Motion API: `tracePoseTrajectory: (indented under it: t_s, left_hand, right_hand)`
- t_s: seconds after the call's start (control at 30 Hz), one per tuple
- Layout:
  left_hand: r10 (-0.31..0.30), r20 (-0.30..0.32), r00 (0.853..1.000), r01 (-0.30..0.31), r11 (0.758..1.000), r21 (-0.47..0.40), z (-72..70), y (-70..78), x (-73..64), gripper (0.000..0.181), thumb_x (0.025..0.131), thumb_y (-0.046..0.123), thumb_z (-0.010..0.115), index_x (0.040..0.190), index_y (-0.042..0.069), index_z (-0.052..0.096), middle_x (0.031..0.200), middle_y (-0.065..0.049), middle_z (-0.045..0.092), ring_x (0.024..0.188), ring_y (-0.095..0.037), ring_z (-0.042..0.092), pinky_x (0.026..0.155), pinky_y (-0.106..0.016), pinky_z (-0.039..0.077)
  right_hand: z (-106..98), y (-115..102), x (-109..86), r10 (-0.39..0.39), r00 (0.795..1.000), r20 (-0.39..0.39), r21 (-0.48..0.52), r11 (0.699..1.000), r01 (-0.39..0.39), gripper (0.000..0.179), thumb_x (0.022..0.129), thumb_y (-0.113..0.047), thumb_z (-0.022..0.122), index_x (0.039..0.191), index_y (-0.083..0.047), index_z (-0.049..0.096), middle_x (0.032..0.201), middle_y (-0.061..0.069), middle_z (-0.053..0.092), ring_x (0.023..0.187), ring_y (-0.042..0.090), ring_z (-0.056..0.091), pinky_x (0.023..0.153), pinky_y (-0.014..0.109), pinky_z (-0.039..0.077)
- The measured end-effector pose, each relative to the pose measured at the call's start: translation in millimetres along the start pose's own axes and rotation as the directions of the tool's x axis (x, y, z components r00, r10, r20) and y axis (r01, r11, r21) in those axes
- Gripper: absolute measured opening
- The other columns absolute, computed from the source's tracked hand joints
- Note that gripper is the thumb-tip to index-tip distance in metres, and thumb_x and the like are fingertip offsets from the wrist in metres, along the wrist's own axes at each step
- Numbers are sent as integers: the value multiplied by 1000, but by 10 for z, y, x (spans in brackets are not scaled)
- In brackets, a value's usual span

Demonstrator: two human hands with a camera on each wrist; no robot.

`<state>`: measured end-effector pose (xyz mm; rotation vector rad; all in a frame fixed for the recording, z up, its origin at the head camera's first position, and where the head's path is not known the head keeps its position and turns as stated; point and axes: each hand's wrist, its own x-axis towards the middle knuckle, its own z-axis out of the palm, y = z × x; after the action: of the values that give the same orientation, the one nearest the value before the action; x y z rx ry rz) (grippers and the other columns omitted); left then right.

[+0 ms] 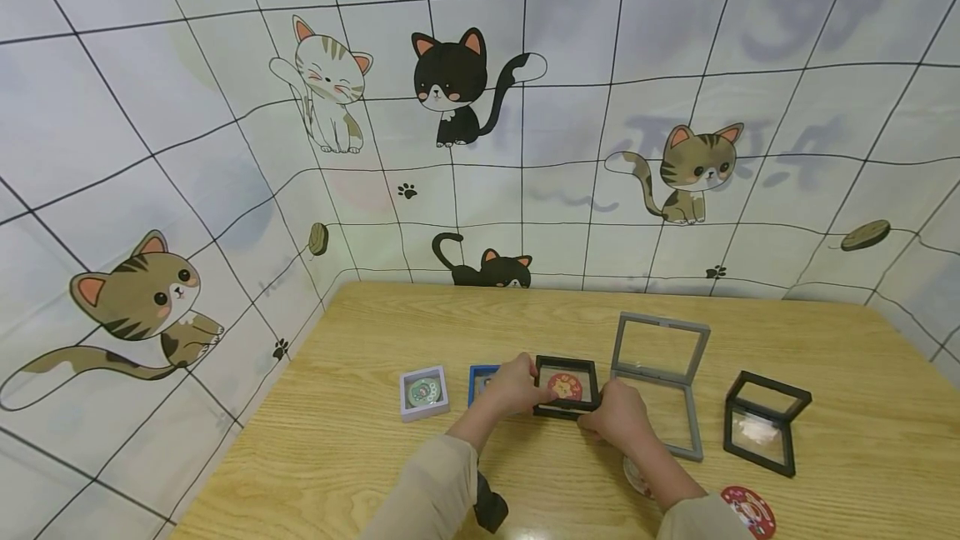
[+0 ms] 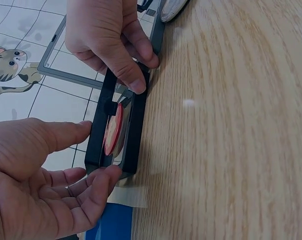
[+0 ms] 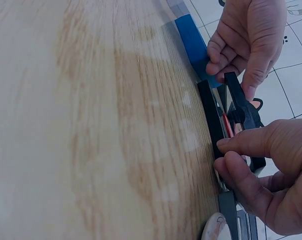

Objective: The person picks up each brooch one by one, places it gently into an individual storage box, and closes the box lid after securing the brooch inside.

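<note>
In the head view, a hinged black display frame with clear windows stands between both hands. A red round disc with a pale picture lies inside, between its two halves. My left hand holds the frame's left end, thumb against one half and fingers curled at the end, as the left wrist view shows. At the opposite end my right hand pinches the rim between thumb and fingers. Seen from the left wrist, the two black halves lie close together with the red disc edge-on in the gap.
A lavender frame holding a green disc and a partly hidden blue frame sit left. To the right stand an open grey frame and an open black frame. A red disc and a pale disc lie nearer.
</note>
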<state>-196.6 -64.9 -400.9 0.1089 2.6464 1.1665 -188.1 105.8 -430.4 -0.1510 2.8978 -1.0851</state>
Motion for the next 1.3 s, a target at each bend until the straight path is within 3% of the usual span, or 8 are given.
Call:
tracePoseTrajectory:
  t_s: [0.23, 0.4, 0.73, 0.9, 1.3]
  left_hand:
    - [30, -23, 999, -28, 997, 76, 34, -9, 28, 41, 77, 20, 72, 102, -4, 49, 67, -6, 54, 52, -17, 54, 50, -26, 40]
    - [47, -45, 998, -40, 988, 151, 58, -10, 56, 45, 74, 21, 74, 101, -5, 50, 78, -10, 56, 61, -17, 52, 56, -29, 43]
    - [49, -75, 996, -23, 946, 324, 132, 32, 112, 72, 73, 27, 74, 123, -12, 40, 97, -21, 61, 73, -19, 55, 67, -34, 48]
    - [30, -81, 996, 3, 926, 377, 170, 44, 130, 78, 74, 32, 73, 128, -11, 37, 106, -22, 59, 89, -25, 59, 75, -36, 48]
    - [18, -141, 990, 53, 874, 484, 206, 93, 134, 80, 71, 41, 74, 125, -7, 42, 93, -18, 61, 78, -25, 60, 64, -34, 48]
  right_hand:
    - [-1, -3, -2, -5, 1000, -6, 2, 1000, 5, 24, 61, -7, 77, 65, 3, 55, 43, 1, 51, 42, 13, 50, 46, 27, 39]
    - [0, -4, -9, -1, 1000, 0, 14, 1000, 1, 23, 62, -6, 76, 65, 3, 55, 42, 0, 50, 41, 13, 50, 45, 26, 39]
    - [2, 2, -6, -15, 1000, -5, -15, 1000, 15, 23, 61, -7, 76, 62, 1, 55, 44, 2, 50, 43, 14, 47, 44, 26, 37]
    - [7, 16, 0, -15, 1000, -5, -18, 1000, 15, 22, 60, -7, 75, 59, 0, 54, 44, 2, 49, 42, 13, 47, 43, 26, 36]
    - [8, 17, 8, -20, 1000, -10, -11, 1000, 20, 22, 59, -7, 74, 57, -2, 53, 45, 2, 48, 42, 13, 44, 42, 25, 33]
